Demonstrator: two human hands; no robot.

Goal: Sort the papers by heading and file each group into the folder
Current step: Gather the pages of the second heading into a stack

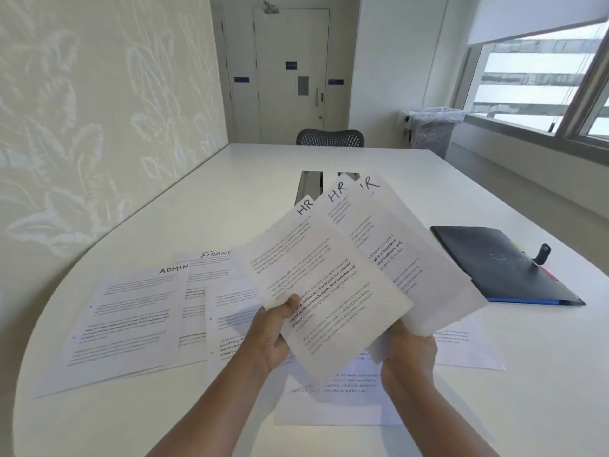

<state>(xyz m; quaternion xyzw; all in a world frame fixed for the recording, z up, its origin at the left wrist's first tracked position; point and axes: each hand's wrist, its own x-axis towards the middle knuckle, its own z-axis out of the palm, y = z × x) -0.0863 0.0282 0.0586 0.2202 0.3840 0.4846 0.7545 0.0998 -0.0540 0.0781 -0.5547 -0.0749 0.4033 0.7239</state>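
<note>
**Three HR sheets fanned in both hands above the table**

At nine o'clock, flat on the white table (362,159): ADMIN sheet (131,318), overlapping the left edge of the FINANCE sheet (211,268) just beyond it toward ten o'clock; heading of the latter cut off by the raised papers. More printed sheets (329,407) at six o'clock, partly hidden under the forearms; headings not visible.

At centre, lifted clear of the table: HR sheets (329,275), three of them, fanned and tilted toward one o'clock, each with "HR" handwritten at the top, the rightmost showing only part of it. Left hand (273,338) gripping the lower left edge of the front sheet, thumb on top over the print. Right hand (408,354) holding the lower right corner of the fan from beneath, fingers mostly hidden behind the paper.

At three o'clock, well apart from the hands: dark folder (494,258), closed, flat on the table, blue edge along its near side, coloured tabs and a small black cylindrical object (542,253) on its right part.

At twelve o'clock, beyond the table: mesh chair back (329,138) and door (291,74); toward two o'clock, lined bin (431,130) below the window.
</note>
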